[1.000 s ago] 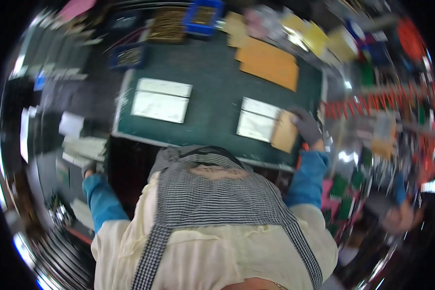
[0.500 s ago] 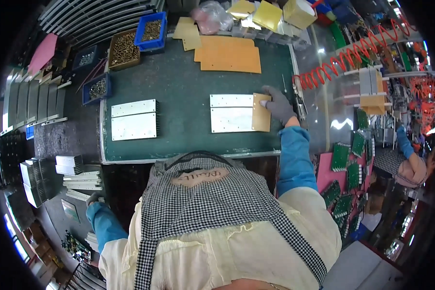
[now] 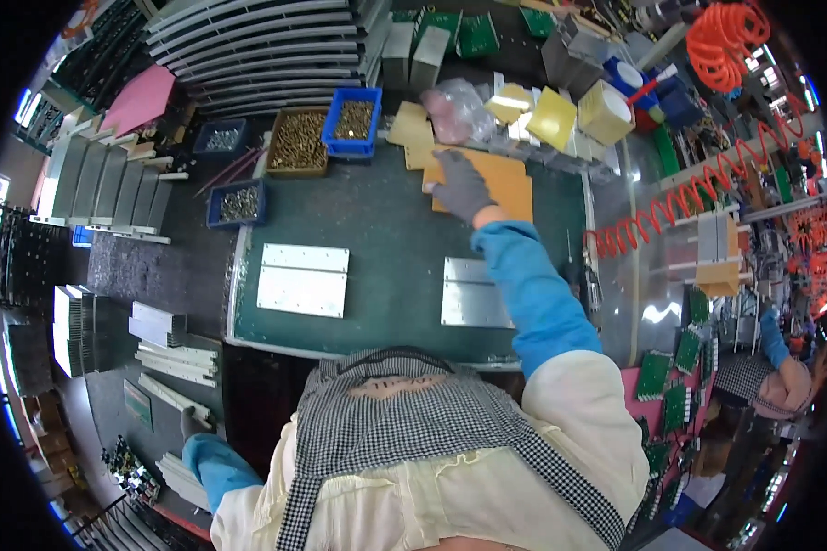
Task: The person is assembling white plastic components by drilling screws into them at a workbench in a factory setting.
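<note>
My right hand (image 3: 462, 186), in a grey glove, lies on a stack of orange-yellow sheets (image 3: 501, 174) at the back of the green work mat. Its fingers are spread, and I make out nothing gripped in them. Under my right forearm, a silver finned metal block (image 3: 469, 294) is partly hidden. A similar block (image 3: 303, 280) lies to its left on the mat. Low on the left, my gloved left hand (image 3: 195, 422) is closed around the near end of a long pale strip (image 3: 167, 395), which slants beside a pile of similar strips (image 3: 179, 360).
A blue bin (image 3: 351, 124) and a box of brass-coloured screws (image 3: 296, 142) stand at the back left, with a smaller blue bin (image 3: 237, 204) nearer. A red coiled hose (image 3: 698, 197) hangs at right. Green circuit boards (image 3: 654, 376) lie on pink sheeting; a co-worker (image 3: 781, 376) is beyond.
My right hand has left the tan sheet beside the right block and moved back and left onto the orange-yellow stack. My left hand moved nearer, and its strip slants more. The view has shifted.
</note>
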Action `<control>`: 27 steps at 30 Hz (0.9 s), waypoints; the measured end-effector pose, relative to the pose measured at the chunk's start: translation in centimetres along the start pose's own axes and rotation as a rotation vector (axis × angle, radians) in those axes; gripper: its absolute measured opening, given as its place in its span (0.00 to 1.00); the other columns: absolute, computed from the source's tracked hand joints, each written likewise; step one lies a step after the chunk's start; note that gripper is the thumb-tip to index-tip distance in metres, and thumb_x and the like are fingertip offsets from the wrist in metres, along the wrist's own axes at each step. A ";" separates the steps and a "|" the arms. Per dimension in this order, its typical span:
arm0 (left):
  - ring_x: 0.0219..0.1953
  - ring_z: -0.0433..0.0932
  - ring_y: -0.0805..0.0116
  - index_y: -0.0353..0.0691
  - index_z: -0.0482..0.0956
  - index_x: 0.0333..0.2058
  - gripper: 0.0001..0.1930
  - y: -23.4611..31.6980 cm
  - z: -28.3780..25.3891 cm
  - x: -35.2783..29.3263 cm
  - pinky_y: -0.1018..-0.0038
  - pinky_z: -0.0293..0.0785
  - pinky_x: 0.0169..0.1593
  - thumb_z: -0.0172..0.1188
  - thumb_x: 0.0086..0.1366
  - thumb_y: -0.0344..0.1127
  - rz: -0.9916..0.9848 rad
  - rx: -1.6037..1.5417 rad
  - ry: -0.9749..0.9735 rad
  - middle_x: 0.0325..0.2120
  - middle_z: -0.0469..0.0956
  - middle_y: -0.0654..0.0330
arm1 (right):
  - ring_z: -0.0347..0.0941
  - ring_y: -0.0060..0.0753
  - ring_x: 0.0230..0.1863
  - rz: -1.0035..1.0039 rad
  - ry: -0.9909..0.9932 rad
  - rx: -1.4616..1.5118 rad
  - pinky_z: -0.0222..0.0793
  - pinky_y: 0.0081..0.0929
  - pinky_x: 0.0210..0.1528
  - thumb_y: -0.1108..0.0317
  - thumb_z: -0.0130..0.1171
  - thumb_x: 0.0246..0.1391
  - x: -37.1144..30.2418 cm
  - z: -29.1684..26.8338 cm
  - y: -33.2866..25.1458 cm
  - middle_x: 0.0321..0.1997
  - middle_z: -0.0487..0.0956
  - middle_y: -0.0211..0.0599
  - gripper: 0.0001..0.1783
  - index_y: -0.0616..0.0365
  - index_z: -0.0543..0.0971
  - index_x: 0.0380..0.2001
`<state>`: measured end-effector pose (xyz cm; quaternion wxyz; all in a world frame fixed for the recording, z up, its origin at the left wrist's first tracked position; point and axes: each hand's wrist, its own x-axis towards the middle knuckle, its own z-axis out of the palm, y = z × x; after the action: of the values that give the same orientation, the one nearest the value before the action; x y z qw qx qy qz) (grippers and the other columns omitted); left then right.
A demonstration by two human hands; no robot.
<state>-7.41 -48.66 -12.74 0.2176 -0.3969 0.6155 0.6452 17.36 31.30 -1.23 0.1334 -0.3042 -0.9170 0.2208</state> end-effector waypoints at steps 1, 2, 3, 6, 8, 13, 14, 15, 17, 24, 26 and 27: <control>0.40 0.76 0.59 0.38 0.73 0.46 0.19 -0.3 -0.6 0.2 0.65 0.74 0.39 0.54 0.61 0.44 0.014 -0.116 0.007 0.39 0.77 0.56 | 0.64 0.55 0.65 -0.022 0.011 -0.001 0.66 0.45 0.61 0.57 0.64 0.51 1.7 1.3 -0.7 0.63 0.68 0.50 0.34 0.53 0.70 0.61; 0.40 0.76 0.59 0.38 0.74 0.49 0.22 -0.6 -1.5 0.6 0.66 0.74 0.40 0.53 0.61 0.45 0.025 -0.230 0.010 0.41 0.77 0.55 | 0.61 0.54 0.67 -0.010 -0.007 -0.114 0.63 0.48 0.63 0.58 0.61 0.52 3.0 2.4 -1.2 0.65 0.67 0.50 0.34 0.52 0.69 0.62; 0.40 0.76 0.59 0.38 0.74 0.50 0.23 -0.3 -3.3 1.0 0.67 0.74 0.39 0.52 0.61 0.46 -0.001 -0.197 -0.069 0.41 0.77 0.55 | 0.58 0.54 0.70 0.002 -0.011 -0.225 0.61 0.50 0.64 0.59 0.59 0.53 4.8 3.6 -1.5 0.66 0.66 0.50 0.34 0.50 0.67 0.64; 0.41 0.76 0.60 0.36 0.75 0.53 0.25 -0.9 -5.9 1.8 0.68 0.73 0.39 0.50 0.60 0.45 0.125 -0.085 -0.080 0.43 0.78 0.55 | 0.56 0.57 0.71 -0.040 -0.008 -0.458 0.50 0.55 0.69 0.64 0.51 0.53 7.5 7.4 -1.1 0.69 0.63 0.51 0.33 0.49 0.66 0.66; 0.40 0.76 0.60 0.37 0.74 0.53 0.25 -2.5 -3.5 2.3 0.67 0.74 0.40 0.48 0.62 0.44 0.164 -0.199 0.061 0.43 0.77 0.56 | 0.58 0.54 0.69 -0.027 -0.035 -0.519 0.48 0.56 0.69 0.65 0.49 0.53 7.7 8.4 -0.8 0.66 0.66 0.49 0.31 0.50 0.68 0.63; 0.31 0.74 0.73 0.45 0.78 0.40 0.17 -3.4 -0.1 0.5 0.77 0.72 0.31 0.58 0.66 0.53 0.231 -0.317 0.086 0.31 0.76 0.65 | 0.72 0.39 0.51 -0.257 -0.006 -0.719 0.55 0.53 0.63 0.66 0.51 0.53 7.8 7.8 1.0 0.42 0.80 0.36 0.13 0.52 0.82 0.39; 0.29 0.72 0.77 0.46 0.78 0.38 0.18 -3.3 0.1 -0.6 0.80 0.71 0.29 0.62 0.65 0.56 0.206 -0.262 0.087 0.29 0.75 0.67 | 0.72 0.39 0.51 -0.257 -0.007 -0.716 0.55 0.53 0.63 0.66 0.51 0.53 7.5 7.1 0.9 0.42 0.80 0.36 0.13 0.52 0.82 0.39; 0.28 0.71 0.79 0.48 0.78 0.37 0.19 -3.0 -0.5 -1.0 0.81 0.69 0.28 0.67 0.61 0.57 0.193 -0.250 0.099 0.27 0.74 0.70 | 0.73 0.40 0.50 -0.332 0.013 -0.671 0.57 0.52 0.60 0.67 0.51 0.53 7.4 5.8 0.2 0.40 0.81 0.37 0.12 0.52 0.82 0.37; 0.27 0.71 0.79 0.48 0.78 0.38 0.18 -3.0 -0.7 -1.6 0.81 0.70 0.28 0.66 0.62 0.55 0.238 -0.380 0.072 0.27 0.74 0.71 | 0.74 0.41 0.48 -0.395 0.027 -0.622 0.59 0.52 0.57 0.67 0.51 0.52 6.9 2.9 -1.0 0.38 0.81 0.38 0.12 0.52 0.82 0.36; 0.41 0.72 0.73 0.44 0.70 0.60 0.23 -1.6 1.2 -6.6 0.77 0.72 0.41 0.58 0.69 0.39 0.964 -0.205 -0.060 0.48 0.71 0.64 | 0.79 0.40 0.46 -0.339 0.223 0.345 0.72 0.33 0.51 0.65 0.50 0.64 4.9 -3.1 -6.9 0.43 0.83 0.43 0.15 0.54 0.82 0.47; 0.33 0.67 0.76 0.41 0.69 0.58 0.19 2.1 7.8 -11.4 0.80 0.70 0.33 0.57 0.70 0.34 0.670 -0.619 -0.430 0.36 0.68 0.65 | 0.77 0.32 0.50 -0.181 -0.034 0.514 0.70 0.28 0.54 0.66 0.50 0.64 2.1 -2.4 -8.1 0.46 0.82 0.40 0.15 0.56 0.80 0.50; 0.29 0.65 0.78 0.41 0.68 0.59 0.21 2.7 9.1 -12.0 0.81 0.67 0.30 0.58 0.70 0.36 0.658 -0.663 -0.626 0.33 0.67 0.67 | 0.77 0.39 0.49 -0.232 -0.109 0.556 0.71 0.31 0.53 0.65 0.52 0.63 1.6 -0.9 -8.9 0.47 0.82 0.44 0.15 0.56 0.80 0.50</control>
<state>-4.63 -37.80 -2.39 0.0407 -0.0209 0.3770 0.9251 11.96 26.16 4.04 0.1865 -0.1370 -0.8559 0.4625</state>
